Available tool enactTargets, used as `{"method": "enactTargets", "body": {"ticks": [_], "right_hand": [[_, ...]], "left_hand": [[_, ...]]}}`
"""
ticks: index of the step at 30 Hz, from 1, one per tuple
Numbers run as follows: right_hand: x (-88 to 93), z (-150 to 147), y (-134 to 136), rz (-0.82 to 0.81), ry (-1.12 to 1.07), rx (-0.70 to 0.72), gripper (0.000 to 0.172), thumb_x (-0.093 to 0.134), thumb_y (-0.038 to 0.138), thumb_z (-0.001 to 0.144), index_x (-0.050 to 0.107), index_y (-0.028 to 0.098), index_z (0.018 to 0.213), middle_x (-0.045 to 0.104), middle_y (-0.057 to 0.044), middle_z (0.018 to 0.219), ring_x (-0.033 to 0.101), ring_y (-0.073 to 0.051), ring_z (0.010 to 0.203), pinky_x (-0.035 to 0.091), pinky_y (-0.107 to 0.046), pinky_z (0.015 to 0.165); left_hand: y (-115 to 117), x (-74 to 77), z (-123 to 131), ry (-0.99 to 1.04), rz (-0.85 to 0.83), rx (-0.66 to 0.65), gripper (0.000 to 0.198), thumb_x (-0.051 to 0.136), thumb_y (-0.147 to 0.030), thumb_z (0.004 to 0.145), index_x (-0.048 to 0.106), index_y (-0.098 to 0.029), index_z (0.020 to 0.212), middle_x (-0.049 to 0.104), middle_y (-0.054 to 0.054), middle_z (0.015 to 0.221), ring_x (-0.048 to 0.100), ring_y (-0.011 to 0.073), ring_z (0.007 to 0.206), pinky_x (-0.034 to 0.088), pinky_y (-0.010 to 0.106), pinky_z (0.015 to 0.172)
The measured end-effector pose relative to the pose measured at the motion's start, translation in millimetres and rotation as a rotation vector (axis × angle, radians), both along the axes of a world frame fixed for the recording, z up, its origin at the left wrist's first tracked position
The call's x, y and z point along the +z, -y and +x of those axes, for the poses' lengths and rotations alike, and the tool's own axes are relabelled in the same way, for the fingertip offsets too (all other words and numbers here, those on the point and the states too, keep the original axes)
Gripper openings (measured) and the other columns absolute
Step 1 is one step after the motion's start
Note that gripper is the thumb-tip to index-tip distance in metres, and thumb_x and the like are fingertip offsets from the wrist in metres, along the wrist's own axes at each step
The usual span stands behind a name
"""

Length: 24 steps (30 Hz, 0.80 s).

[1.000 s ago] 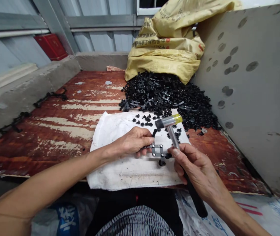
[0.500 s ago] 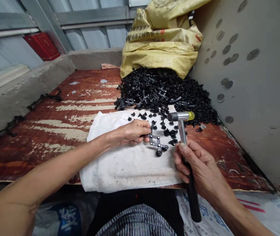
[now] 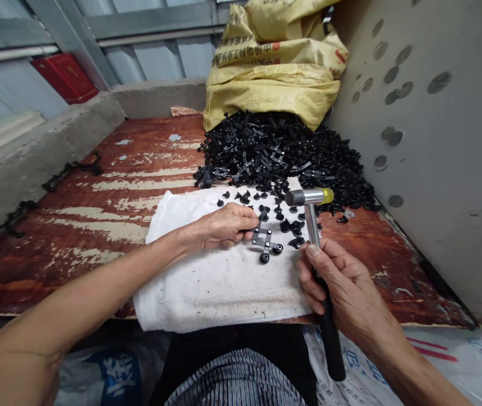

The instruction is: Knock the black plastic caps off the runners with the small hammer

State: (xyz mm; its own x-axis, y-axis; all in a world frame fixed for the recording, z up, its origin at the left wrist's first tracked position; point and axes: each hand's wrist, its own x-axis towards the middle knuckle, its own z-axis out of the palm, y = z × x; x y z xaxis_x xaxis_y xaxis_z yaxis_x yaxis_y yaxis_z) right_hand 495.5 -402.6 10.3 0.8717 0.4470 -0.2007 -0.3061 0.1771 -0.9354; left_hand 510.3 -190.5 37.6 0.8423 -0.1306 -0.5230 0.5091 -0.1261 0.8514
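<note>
Between the fingers of my left hand point(image 3: 228, 224) is a black jointed linkage point(image 3: 262, 239), its crossed bars and two round ends pointing toward me. The part under my fingers is hidden. My right hand point(image 3: 337, 276) grips a mallet point(image 3: 308, 197) with a grey face, a yellow face and a black handle, head up, to the right of the linkage. Under both lies a white cloth point(image 3: 207, 287) with dark specks. Several loose black round-headed pieces point(image 3: 293, 227) are scattered on the cloth beyond my hands.
A big heap of black parts point(image 3: 266, 152) spills from a yellow woven sack point(image 3: 270, 84) at the back. More black linkages point(image 3: 10, 220) lie along the left ledge. A grey panel point(image 3: 435, 169) rises at the right. A red box point(image 3: 65, 78) stands back left on the ledge.
My left hand has turned the linkage slightly, and its round ends have swung a little left. The mallet stays upright in my right hand. The whole view has shifted slightly.
</note>
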Motion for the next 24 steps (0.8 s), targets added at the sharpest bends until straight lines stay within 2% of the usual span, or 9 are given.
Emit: {"method": "enactTargets", "body": {"ticks": [24], "right_hand": [[-6.0,2.8,3.0,-0.031,0.017,0.02,0.033,0.069,0.049,0.081,0.052,0.021,0.076,0.052,0.007,0.058,0.034,-0.004,0.036,0.034,-0.015,0.029]], "left_hand": [[-0.5,0.5,-0.9,-0.021,-0.005,0.027,0.029,0.051,-0.013,0.091,0.05,-0.015,0.062,0.05,-0.004,0.049,0.028,-0.0008,0.031,0.014,0.015,0.031]]}}
